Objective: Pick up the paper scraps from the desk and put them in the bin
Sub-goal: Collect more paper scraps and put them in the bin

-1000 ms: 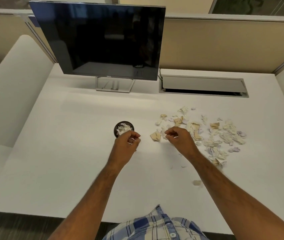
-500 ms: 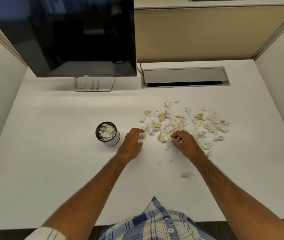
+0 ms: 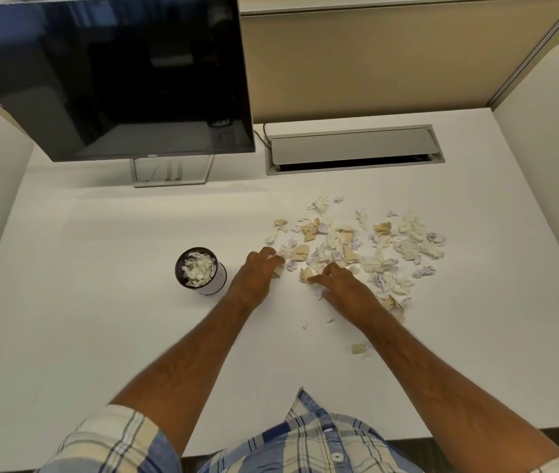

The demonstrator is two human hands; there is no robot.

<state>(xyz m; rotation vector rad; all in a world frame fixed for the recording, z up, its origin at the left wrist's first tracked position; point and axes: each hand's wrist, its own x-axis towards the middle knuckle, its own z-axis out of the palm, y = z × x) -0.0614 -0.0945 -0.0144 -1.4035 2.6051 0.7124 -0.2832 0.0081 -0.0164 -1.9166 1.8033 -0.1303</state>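
A pile of white, tan and pale purple paper scraps (image 3: 370,245) is spread over the white desk (image 3: 100,302), right of centre. A small round bin (image 3: 200,275) holding white scraps stands to the left of the pile. My left hand (image 3: 257,278) rests at the pile's left edge, fingers curled onto a white scrap (image 3: 279,259). My right hand (image 3: 342,288) sits close beside it, fingertips pinched on a tan scrap (image 3: 306,274). One loose scrap (image 3: 359,348) lies nearer me, next to my right forearm.
A dark monitor (image 3: 107,76) on a stand fills the back left. A grey cable hatch (image 3: 354,150) is set into the desk at the back right. Beige partition walls (image 3: 373,59) enclose the desk. Tiny paper bits (image 3: 305,323) lie between my forearms.
My left hand left the bin and moved right to the edge of the scrap pile. My right hand stayed at the pile and closed on a tan scrap. The camera view shifted right.
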